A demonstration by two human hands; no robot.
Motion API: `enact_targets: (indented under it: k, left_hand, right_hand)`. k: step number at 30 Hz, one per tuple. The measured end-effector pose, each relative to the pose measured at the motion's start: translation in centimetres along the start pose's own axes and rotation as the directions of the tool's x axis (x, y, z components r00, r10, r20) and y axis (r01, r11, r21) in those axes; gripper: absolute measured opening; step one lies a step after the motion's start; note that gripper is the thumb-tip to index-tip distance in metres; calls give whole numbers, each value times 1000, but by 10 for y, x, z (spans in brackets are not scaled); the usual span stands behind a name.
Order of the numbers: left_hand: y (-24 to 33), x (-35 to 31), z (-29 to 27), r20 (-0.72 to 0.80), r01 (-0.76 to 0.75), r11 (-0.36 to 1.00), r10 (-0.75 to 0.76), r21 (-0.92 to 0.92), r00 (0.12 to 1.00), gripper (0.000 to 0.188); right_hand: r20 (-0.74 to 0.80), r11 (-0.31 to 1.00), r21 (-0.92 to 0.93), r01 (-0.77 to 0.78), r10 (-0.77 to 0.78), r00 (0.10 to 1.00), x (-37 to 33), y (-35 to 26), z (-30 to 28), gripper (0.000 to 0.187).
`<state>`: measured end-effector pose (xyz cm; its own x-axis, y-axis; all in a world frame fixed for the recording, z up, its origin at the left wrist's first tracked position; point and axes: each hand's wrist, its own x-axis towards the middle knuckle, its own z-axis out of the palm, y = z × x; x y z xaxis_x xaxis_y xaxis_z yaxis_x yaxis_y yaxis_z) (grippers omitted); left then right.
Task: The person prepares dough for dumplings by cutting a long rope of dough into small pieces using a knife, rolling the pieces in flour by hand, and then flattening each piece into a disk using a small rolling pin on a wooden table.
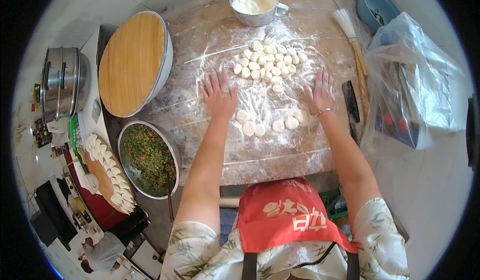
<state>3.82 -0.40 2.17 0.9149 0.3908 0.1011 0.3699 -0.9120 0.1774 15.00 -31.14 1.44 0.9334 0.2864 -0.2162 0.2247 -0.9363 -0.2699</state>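
Note:
My left hand (220,97) lies with fingers spread on the floured wooden board (200,145), left of a cluster of small dough pieces (270,60). On the cluster's other side my right hand (321,92), a bangle at its wrist, rests with fingers stretched out. Neither hand holds anything. Between my forearms are several flattened dough rounds (260,129), some near the left wrist and some near the right. Loose flour streaks the wood around both palms.
A flour bowl (255,19) stands at the far edge. At left are a basin under a wooden lid (132,65), a bowl of green filling (150,157) and a board of dumplings (107,175). A brush (350,30), black blade (351,102) and plastic-covered box (415,85) lie right. Another person (102,252) is at lower left.

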Motion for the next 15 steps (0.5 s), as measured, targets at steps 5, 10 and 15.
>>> enact_targets:
  k: [5, 10, 15]
  left_hand:
    - [-43, -39, -4, 78, -177, 943, 206, -284, 975, 49]
    - [-49, -87, -26, 65, -250, 891, 295, -379, 953, 43]
    - [8, 12, -23, -134, -177, 905, 134, -387, 982, 49]
  right_hand:
    - [17, 987, 158, -33, 31, 999, -33, 13, 11, 78]
    - [-34, 939, 185, 291, -290, 956, -102, -36, 22, 70]
    - [99, 968, 251, 34, -60, 993, -26, -106, -11, 51]
